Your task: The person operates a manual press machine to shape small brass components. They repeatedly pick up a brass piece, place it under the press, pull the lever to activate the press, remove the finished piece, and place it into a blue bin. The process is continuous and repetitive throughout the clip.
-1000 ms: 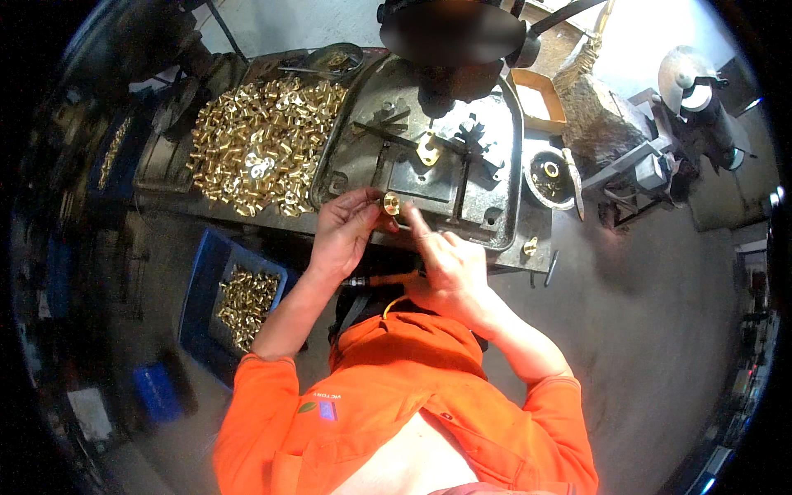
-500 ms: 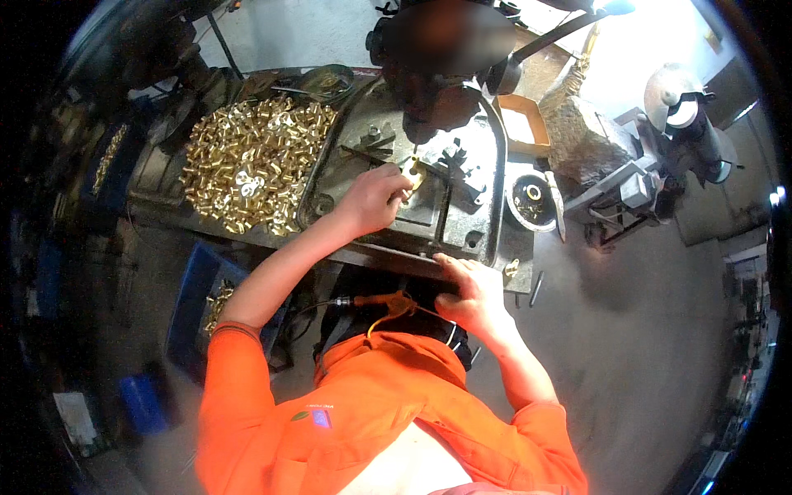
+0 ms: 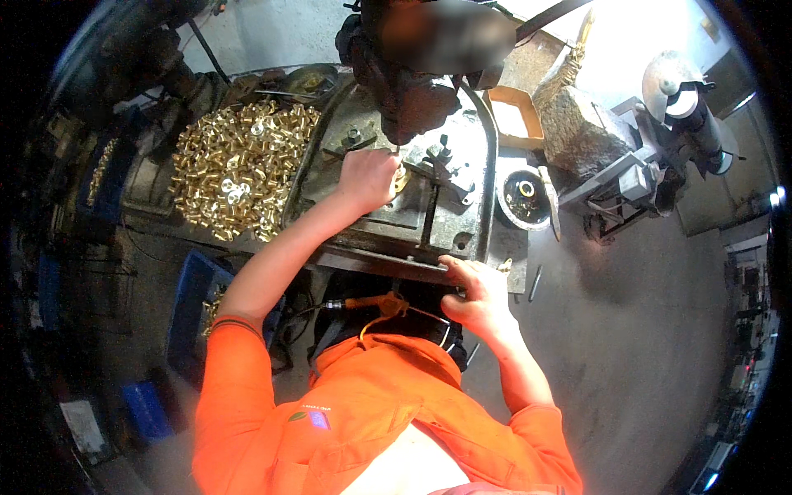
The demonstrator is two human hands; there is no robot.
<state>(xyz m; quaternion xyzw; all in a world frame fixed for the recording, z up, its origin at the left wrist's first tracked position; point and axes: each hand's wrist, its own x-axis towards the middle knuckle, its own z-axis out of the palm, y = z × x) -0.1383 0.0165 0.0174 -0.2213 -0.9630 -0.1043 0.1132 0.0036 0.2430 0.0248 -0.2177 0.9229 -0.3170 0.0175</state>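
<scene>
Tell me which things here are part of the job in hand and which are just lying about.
In the job:
- left hand, pressing a small brass part onto the grey metal machine table
- right hand, resting on the table's front edge

Lying about:
- heap of loose brass fittings
- blue plastic crate
- orange tray

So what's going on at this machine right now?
A person in orange sleeves stands at a metal machine table. The left hand is stretched out over the table under the machine head, holding a small brass part at the fixture. The right hand rests on the table's near edge. A heap of brass parts lies in a tray to the left, and a blue bin sits below it.
</scene>
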